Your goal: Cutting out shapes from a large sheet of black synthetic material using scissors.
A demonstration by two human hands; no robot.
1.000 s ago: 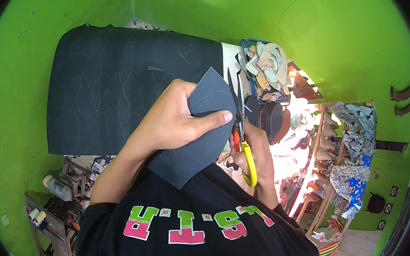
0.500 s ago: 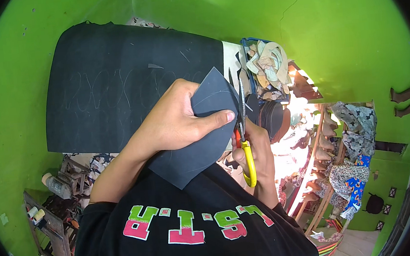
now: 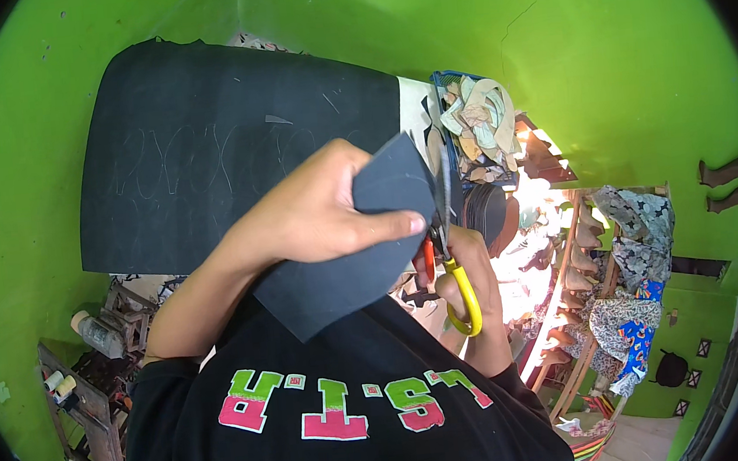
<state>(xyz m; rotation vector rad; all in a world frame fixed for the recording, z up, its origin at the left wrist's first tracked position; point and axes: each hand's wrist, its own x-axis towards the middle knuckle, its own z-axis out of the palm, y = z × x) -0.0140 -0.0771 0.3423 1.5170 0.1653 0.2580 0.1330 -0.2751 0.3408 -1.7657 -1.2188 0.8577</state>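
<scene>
My left hand [image 3: 318,204] grips a black sheet piece [image 3: 330,291] with a pointed corner, thumb on top and fingers hidden beneath. In my right hand [image 3: 475,269] is a pair of scissors [image 3: 463,297] with yellow and red-orange handles. Their blades point up and away from me, along the right edge of the piece, close to my left thumb tip. A faint curved line shows on the piece's upper part. Beyond my hands lies a large black sheet [image 3: 205,157] with pale outlines drawn on it and a small sliver on top.
A blue basket [image 3: 438,93] of cut pattern pieces stands at the far right, with stacked dark soles [image 3: 483,212] nearer. Right of me, a wooden rack [image 3: 606,284] holds shoe lasts and draped cloths. A wooden stand [image 3: 81,405] with thread spools is at lower left.
The black piece has tilted and shifted slightly, its lower corner moving left. The scissors have moved a little right with my right hand, and their blades look more apart.
</scene>
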